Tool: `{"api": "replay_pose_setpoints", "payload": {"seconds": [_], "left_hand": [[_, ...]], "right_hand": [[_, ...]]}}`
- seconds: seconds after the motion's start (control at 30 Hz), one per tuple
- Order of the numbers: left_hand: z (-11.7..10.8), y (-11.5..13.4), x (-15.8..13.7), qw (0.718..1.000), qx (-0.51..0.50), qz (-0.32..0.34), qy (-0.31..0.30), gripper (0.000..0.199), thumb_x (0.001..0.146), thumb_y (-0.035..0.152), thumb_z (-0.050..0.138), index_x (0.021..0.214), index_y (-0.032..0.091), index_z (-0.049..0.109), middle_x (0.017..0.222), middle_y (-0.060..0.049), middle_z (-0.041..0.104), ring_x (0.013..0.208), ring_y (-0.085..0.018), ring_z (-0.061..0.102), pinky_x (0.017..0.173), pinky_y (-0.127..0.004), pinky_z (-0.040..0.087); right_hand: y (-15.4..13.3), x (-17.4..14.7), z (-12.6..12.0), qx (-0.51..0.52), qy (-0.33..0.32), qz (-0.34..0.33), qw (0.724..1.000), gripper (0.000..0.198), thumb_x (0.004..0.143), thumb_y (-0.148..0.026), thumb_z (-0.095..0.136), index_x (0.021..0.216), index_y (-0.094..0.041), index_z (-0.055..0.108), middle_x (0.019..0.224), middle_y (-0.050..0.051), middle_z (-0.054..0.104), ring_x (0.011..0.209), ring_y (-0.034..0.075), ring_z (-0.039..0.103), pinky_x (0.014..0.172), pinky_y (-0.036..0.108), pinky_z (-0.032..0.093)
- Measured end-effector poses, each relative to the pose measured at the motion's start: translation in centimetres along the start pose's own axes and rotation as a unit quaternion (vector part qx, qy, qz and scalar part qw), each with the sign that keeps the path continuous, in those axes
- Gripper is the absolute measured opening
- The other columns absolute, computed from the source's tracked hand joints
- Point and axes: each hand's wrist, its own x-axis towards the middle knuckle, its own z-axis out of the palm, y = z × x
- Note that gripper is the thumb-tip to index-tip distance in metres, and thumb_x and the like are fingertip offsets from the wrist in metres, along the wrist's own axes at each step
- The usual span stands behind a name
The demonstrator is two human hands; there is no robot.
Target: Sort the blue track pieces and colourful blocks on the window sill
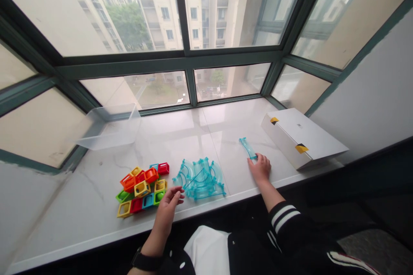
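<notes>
My right hand (260,168) grips the near end of a translucent blue track piece (247,148), which extends away from me over the white sill. To its left is a heap of similar clear blue track pieces (203,178), some curved and some straight. My left hand (169,204) hovers by the front left of that heap, fingers loosely bent and apart, with nothing seen in it. Just beyond it sits a cluster of colourful hollow cube blocks (142,188) in red, orange, yellow, green and blue.
A clear plastic bin (111,131) stands at the back left of the marble sill (180,131). On the right is a white box (301,135) with yellow and black tape tabs. Dark-framed windows (167,61) enclose the back and sides.
</notes>
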Motion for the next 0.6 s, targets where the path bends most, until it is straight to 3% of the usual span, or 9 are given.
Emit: {"api": "replay_pose_setpoints", "payload": {"seconds": [0.43,0.6], "left_hand": [[-0.5,-0.4,0.0,1.0,-0.025,-0.006,-0.002,0.052,0.074,0.058,0.084,0.107,0.019,0.075,0.102,-0.01,0.076,0.085,-0.022,0.072,0.075,-0.036,0.062],[-0.2,0.5,-0.3,1.0,-0.023,0.004,-0.009,0.048,0.077,0.055,0.082,0.108,0.019,0.074,0.102,-0.009,0.076,0.084,-0.022,0.072,0.076,-0.035,0.061]], "right_hand": [[-0.2,0.0,-0.2,-0.003,-0.002,0.002,1.0,0.042,0.089,-0.041,0.067,0.124,-0.017,0.066,0.122,0.017,0.069,0.115,0.035,0.058,0.096,0.045,0.043],[-0.5,-0.4,-0.9,0.032,0.047,-0.014,0.998,0.047,0.089,-0.042,0.063,0.128,-0.016,0.062,0.133,0.021,0.061,0.12,0.037,0.056,0.101,0.05,0.046]]}}
